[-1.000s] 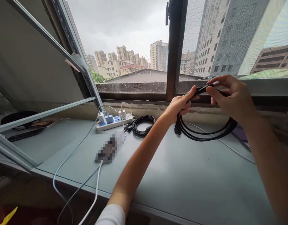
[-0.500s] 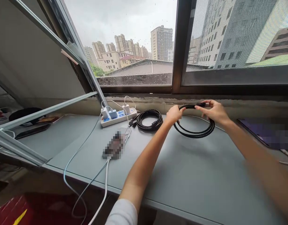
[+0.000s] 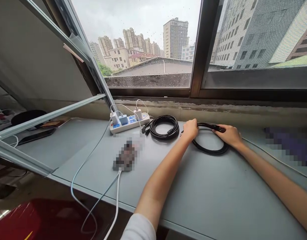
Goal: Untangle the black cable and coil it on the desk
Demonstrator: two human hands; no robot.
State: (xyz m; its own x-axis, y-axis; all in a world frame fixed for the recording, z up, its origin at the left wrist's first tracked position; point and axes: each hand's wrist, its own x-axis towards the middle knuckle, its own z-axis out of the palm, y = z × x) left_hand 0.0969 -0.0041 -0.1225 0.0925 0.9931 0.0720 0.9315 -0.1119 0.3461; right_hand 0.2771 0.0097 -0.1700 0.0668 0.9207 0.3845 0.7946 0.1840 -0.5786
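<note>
A coiled black cable (image 3: pixel 210 152) rests on the grey tabletop (image 3: pixel 193 193), held from both sides. My left hand (image 3: pixel 190 129) is closed around the left side of the loop; a short cable end pokes out to its left. At the upper right of the loop, my right hand (image 3: pixel 229 136) is closed on the coil beside a thicker black part that looks like a connector. Its fingertips are partly hidden. A second coiled black cable (image 3: pixel 155 135) lies just left of my left hand, with its plug ends toward the power strip.
A white power strip (image 3: pixel 130 124) with several chargers stands by the wall. A pixelated device (image 3: pixel 126 156) with a white cable lies left of my left arm. Metal shelf framing (image 3: pixel 51 115) crosses the left side. A blurred purple item (image 3: pixel 292 145) sits at the right.
Both hands have lowered the coiled cable onto the tabletop, and the loop now lies flatter. The camera view has shifted slightly.
</note>
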